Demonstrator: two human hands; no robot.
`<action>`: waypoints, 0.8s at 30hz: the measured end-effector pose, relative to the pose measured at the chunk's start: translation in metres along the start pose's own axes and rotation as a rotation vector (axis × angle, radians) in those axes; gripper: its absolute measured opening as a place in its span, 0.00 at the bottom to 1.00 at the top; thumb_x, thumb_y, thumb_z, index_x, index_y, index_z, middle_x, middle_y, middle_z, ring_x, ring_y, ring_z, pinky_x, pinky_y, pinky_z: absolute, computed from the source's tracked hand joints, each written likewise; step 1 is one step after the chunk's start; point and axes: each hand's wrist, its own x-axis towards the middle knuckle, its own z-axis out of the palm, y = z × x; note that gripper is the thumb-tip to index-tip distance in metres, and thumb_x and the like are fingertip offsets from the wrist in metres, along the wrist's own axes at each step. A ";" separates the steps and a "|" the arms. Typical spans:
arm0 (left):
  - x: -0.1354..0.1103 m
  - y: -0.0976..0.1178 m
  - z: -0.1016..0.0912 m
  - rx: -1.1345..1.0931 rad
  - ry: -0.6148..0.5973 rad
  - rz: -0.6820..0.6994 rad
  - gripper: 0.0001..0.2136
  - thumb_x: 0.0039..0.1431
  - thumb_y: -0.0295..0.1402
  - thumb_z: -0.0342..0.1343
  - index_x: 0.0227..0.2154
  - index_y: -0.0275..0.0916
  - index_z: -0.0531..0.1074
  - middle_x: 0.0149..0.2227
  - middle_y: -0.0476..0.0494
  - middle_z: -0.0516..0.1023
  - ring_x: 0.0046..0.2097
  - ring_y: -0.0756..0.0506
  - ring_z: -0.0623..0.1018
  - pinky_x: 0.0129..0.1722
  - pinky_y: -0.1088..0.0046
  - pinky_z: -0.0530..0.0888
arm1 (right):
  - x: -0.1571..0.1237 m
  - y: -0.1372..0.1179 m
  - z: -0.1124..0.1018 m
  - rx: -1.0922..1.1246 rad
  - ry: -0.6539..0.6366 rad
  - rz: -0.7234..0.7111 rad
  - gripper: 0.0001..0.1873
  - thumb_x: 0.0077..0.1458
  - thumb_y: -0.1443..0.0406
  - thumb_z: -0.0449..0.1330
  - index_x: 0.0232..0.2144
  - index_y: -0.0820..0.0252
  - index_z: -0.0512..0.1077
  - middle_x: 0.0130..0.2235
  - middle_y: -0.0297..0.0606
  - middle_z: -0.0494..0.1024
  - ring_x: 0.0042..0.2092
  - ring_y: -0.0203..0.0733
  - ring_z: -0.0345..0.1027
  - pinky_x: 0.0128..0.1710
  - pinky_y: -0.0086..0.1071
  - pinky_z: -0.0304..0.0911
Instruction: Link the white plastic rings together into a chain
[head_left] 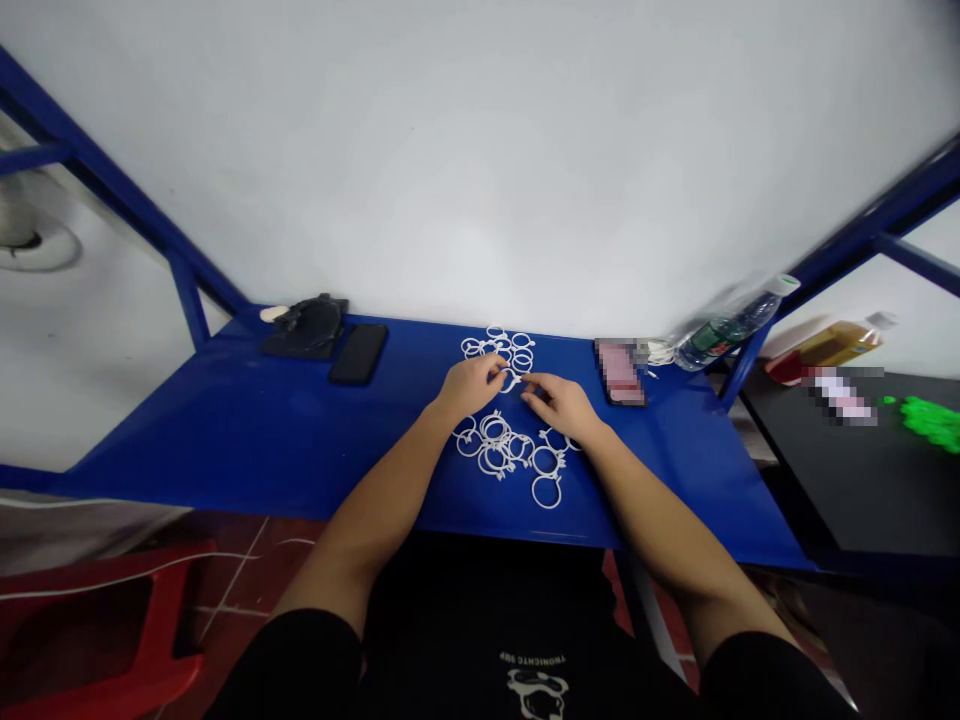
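My left hand is closed, thumb and fingers pinching a white plastic ring just above the blue table. On the ring's right side is a small tab, close to the index fingertip of my right hand. That hand's thumb and index finger are apart; whether the fingertip touches the tab is hard to tell. Beyond my hands lies a group of similar white rings. A looser pile of rings with small tabs lies nearer to me, with a single ring at its front right.
On the blue table, a black phone and a crumpled black bag lie left. Rightward are another phone, a white cable and a tilted plastic bottle. A black side table holds green items.
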 end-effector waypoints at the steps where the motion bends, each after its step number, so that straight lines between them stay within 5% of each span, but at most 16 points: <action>1: -0.001 0.002 0.004 -0.011 0.001 0.022 0.10 0.65 0.30 0.58 0.48 0.42 0.78 0.37 0.48 0.84 0.37 0.47 0.80 0.41 0.71 0.73 | 0.000 -0.001 0.000 0.001 0.015 -0.011 0.17 0.68 0.60 0.59 0.56 0.55 0.75 0.45 0.41 0.85 0.41 0.45 0.79 0.42 0.36 0.72; 10: -0.005 0.006 0.018 -0.003 -0.024 0.103 0.09 0.65 0.29 0.58 0.44 0.43 0.82 0.38 0.47 0.85 0.38 0.47 0.82 0.40 0.72 0.75 | -0.002 -0.007 -0.003 0.001 0.124 -0.088 0.14 0.70 0.59 0.56 0.51 0.54 0.77 0.40 0.40 0.84 0.39 0.44 0.78 0.41 0.35 0.71; 18: -0.003 0.003 0.020 -0.112 0.158 0.356 0.14 0.70 0.31 0.56 0.55 0.41 0.77 0.53 0.40 0.81 0.54 0.44 0.80 0.57 0.62 0.77 | -0.002 -0.006 -0.001 0.030 0.165 0.017 0.14 0.72 0.59 0.53 0.49 0.54 0.77 0.42 0.41 0.84 0.42 0.45 0.79 0.44 0.36 0.72; 24: -0.002 0.007 0.017 -0.096 0.084 0.356 0.09 0.69 0.37 0.58 0.44 0.42 0.81 0.46 0.41 0.83 0.49 0.44 0.81 0.54 0.59 0.77 | -0.002 -0.009 -0.001 0.051 0.130 0.032 0.13 0.72 0.60 0.53 0.48 0.55 0.76 0.43 0.41 0.84 0.42 0.45 0.79 0.45 0.36 0.71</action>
